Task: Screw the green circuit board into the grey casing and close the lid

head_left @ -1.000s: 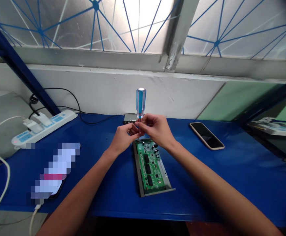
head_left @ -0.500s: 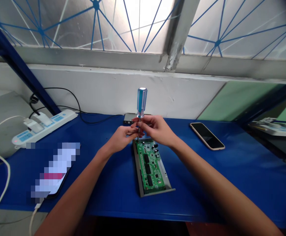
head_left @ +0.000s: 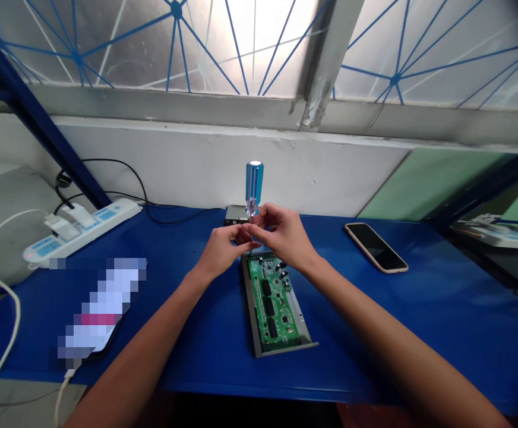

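Observation:
A screwdriver (head_left: 253,183) with a clear and blue handle stands nearly upright over the far left corner of a green circuit board (head_left: 277,306). My right hand (head_left: 286,233) is closed, its fingertips pinching the shaft just below the handle. Lower down, the fingers of my left hand (head_left: 224,251) are closed around the same shaft, close to the board's far edge. The screwdriver's tip is partly hidden by the fingers, so its exact contact cannot be made out. The board sits in a grey metal tray (head_left: 250,315) lying on the blue table.
Behind my hands lies a small grey box (head_left: 234,215). A phone (head_left: 376,246) rests on the right, and a second phone (head_left: 107,336) on a white cable lies at the left. A power strip (head_left: 83,232) with plugs stands at the back left, near the wall.
The screwdriver's handle has turned about its axis and leans slightly more left. My right fingers have shifted on the shaft. The board and tray have stayed in place.

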### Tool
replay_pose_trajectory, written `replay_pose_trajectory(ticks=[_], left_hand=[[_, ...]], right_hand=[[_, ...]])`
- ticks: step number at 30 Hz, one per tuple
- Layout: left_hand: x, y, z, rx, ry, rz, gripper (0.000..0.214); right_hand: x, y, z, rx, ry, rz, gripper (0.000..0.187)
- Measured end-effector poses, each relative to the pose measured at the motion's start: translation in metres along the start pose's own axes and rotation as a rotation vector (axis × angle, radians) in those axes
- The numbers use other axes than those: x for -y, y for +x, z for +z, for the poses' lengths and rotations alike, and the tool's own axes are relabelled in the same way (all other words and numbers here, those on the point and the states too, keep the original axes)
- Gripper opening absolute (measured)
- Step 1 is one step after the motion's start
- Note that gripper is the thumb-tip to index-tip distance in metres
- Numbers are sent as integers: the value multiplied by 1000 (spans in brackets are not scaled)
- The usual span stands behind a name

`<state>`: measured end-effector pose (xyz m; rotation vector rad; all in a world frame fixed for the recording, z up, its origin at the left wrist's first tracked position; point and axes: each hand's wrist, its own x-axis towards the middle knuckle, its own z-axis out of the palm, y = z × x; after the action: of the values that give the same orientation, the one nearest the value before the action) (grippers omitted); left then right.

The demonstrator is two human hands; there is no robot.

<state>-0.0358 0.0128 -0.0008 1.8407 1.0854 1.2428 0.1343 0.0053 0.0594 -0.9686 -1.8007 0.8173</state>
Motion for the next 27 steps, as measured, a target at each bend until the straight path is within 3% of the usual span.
replay_pose_trajectory(ticks=[5,10,15,20,27], left_hand=[[1,-1,1,-6,31,-29,29],[-3,-2,-4,144,-58,-4,35],[-2,-1,-9,292,-218,-3,23],[3,-1,-8,227,-245,-19,21],[0,-1,-1,30,-102,-8,29]], right_hand=[[3,-1,-1,9,-37,-34,16],[8,-1,-4,74,-61,-13,12],[6,0,-8,159,40,23,14],[-2,1,-8,194,89,27,17],[-2,1,-2,29,-27,14,21]])
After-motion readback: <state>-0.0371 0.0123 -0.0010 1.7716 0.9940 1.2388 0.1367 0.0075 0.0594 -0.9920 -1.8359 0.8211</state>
